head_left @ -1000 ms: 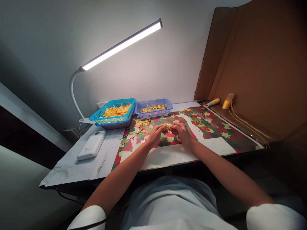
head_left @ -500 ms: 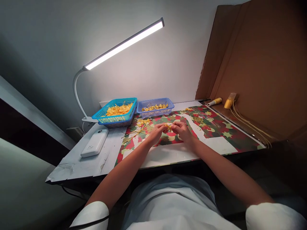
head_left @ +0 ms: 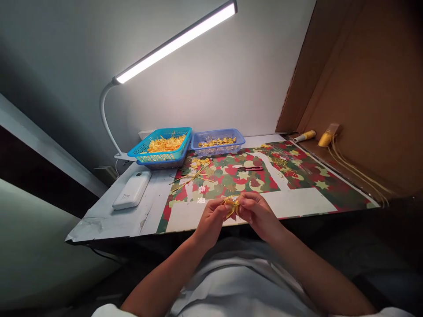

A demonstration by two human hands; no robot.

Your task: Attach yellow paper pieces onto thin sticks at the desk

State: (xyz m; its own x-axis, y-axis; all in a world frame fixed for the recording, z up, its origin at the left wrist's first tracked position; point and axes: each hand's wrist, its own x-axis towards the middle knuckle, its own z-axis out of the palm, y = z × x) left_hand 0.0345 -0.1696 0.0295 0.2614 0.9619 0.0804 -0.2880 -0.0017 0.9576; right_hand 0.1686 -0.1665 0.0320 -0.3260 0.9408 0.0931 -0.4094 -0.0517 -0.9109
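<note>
Between my two hands, over the table's front edge, is a small yellow ribbon bow (head_left: 233, 206) with a thin gold cord around its middle. My left hand (head_left: 213, 220) pinches one side of the bow between thumb and fingers. On the other side, my right hand (head_left: 259, 213) is closed on the bow's opposite loop. Beyond them a pair of thread snips (head_left: 250, 168) lies on the patterned sheet. Farther left, more yellow bows (head_left: 200, 163) lie beside loose gold cords (head_left: 191, 178).
A turquoise basket (head_left: 158, 156) full of yellow ribbon pieces and a purple-blue basket (head_left: 218, 149) of bows stand at the back. A white power bank (head_left: 132, 191) lies left. A lit lamp (head_left: 178, 42) hangs above. Thread spools (head_left: 327, 138) lie at right, beside cardboard (head_left: 360, 88).
Both hands have come closer to my body with the bow, from over the patterned sheet to the table's front edge. The snips now show. The head view has tilted down slightly.
</note>
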